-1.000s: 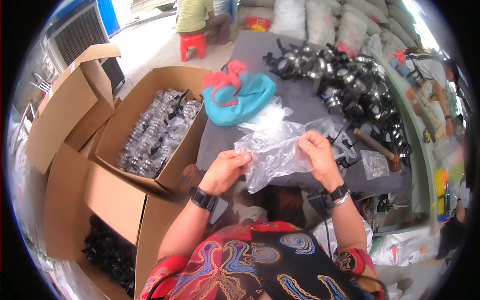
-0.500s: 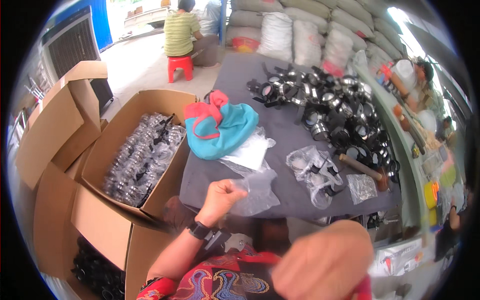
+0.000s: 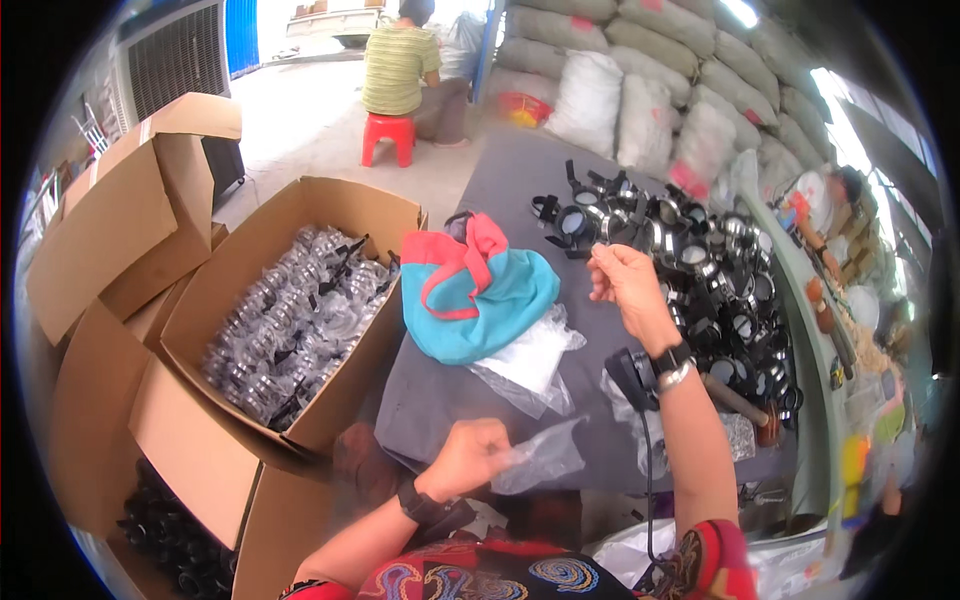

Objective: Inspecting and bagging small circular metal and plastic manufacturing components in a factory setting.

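My left hand [image 3: 465, 460], near the table's front edge, pinches a clear plastic bag [image 3: 540, 458], which hangs out to the right and looks empty. My right hand [image 3: 625, 285] reaches over the table to the left edge of a heap of black-and-silver round fittings [image 3: 700, 255]. Its thumb and forefinger are pinched together beside the black strap of one round fitting [image 3: 573, 222]; whether they grip that strap is unclear. A stack of flat clear bags [image 3: 530, 355] lies on the table, partly under a teal and red cloth bundle [image 3: 480, 305].
Left of the table [image 3: 505, 205] stands an open carton [image 3: 300, 440] of bagged fittings, with another carton of black parts [image 3: 165, 540] below. A wooden-handled tool [image 3: 735, 395] lies by the heap. A seated person [image 3: 400, 70] and stacked sacks [image 3: 650, 50] are beyond.
My right hand has moved from close to my body up and forward to the heap. My left hand, still pinching the bag, sits slightly lower and further right. The whole view has shifted.
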Tool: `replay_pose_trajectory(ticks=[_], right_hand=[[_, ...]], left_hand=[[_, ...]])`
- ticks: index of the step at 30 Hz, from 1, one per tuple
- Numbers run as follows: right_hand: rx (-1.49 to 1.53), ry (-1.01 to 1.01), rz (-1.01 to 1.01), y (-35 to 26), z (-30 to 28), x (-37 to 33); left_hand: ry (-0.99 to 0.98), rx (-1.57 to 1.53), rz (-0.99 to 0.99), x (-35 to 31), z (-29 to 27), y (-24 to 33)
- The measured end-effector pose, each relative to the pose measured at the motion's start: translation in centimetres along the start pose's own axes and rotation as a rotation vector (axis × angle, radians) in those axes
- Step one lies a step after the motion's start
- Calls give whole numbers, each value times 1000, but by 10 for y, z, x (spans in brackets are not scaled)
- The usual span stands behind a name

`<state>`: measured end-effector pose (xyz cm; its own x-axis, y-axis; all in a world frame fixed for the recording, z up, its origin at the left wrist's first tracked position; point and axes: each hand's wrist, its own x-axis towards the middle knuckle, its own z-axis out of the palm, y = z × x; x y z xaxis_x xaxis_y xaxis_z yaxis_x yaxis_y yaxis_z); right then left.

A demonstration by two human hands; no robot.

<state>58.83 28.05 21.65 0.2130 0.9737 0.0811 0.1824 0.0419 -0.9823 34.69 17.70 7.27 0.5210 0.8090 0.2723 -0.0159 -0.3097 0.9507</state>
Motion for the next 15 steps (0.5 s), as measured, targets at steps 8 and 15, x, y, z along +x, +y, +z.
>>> replay_pose_trajectory(ticks=[8,15], right_hand=[[-1359,30,-833,50,47,149],[-2046,-77,-682,85,40,230]], left_hand=[[1,-61,32,-6,-10,-1],[17,-77,150,-3,-13,6]])
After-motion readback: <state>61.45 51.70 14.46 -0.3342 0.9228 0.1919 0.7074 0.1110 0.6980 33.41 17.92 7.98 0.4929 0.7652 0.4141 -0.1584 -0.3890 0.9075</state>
